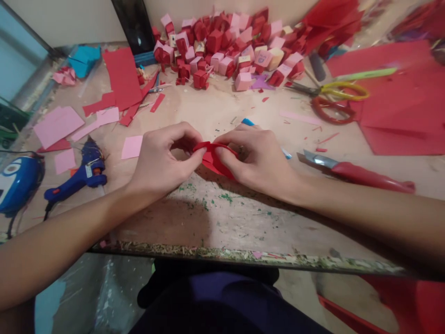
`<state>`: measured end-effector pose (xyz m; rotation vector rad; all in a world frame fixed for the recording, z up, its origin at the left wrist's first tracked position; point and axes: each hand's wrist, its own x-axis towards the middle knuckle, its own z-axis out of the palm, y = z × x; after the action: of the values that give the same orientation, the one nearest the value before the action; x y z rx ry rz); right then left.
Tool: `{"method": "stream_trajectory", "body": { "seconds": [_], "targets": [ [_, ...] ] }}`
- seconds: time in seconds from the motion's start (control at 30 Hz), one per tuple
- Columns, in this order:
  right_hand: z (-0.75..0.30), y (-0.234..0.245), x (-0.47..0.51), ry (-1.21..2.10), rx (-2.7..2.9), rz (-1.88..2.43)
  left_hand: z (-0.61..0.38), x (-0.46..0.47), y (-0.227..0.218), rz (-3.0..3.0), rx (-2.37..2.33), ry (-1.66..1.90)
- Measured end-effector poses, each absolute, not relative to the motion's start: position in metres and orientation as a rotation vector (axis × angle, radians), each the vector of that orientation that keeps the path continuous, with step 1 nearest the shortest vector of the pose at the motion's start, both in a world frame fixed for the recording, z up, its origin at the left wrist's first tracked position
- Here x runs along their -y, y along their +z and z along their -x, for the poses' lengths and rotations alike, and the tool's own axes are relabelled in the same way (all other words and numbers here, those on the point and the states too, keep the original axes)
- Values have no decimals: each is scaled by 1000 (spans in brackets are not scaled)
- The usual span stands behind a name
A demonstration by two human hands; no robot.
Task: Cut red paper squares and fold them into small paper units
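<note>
A small piece of red paper (pixel 212 158) sits between both hands at the middle of the worktable (pixel 222 222). My left hand (pixel 163 160) pinches its left edge with thumb and fingers curled. My right hand (pixel 255 157) grips its right side, fingers folded over the paper. Under the right hand lies a blue pen (pixel 248 122), partly hidden.
A heap of red and pink paper cubes (pixel 229 46) fills the back. A blue glue gun (pixel 78 174) lies left, a red-handled cutter (pixel 358 174) right, with yellow scissors (pixel 333 90), red scissors (pixel 330 110) and red sheets (pixel 399 106). Pink paper pieces (pixel 57 125) lie far left.
</note>
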<state>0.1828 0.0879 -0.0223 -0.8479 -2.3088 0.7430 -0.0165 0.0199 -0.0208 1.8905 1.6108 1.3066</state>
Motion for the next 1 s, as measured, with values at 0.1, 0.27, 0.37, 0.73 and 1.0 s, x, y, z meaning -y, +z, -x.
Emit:
{"method": "stream_trajectory", "body": {
  "seconds": [0.1, 0.27, 0.37, 0.73, 1.0],
  "targets": [
    [-182, -22, -88, 748, 2321, 869, 15, -19, -20, -1912, -1604, 1322],
    [-181, -23, -89, 841, 2298, 897, 15, -18, -20, -1928, -1618, 1293],
    [-182, -24, -91, 918, 2232, 890, 16, -17, -20, -1940, -1625, 1274],
    [-182, -23, -91, 1009, 2207, 937, 18, -20, -24, -2066, -1590, 1337],
    [-181, -19, -88, 814, 2338, 896, 17, -19, -24, -2122, -1610, 1327]
  ]
}}
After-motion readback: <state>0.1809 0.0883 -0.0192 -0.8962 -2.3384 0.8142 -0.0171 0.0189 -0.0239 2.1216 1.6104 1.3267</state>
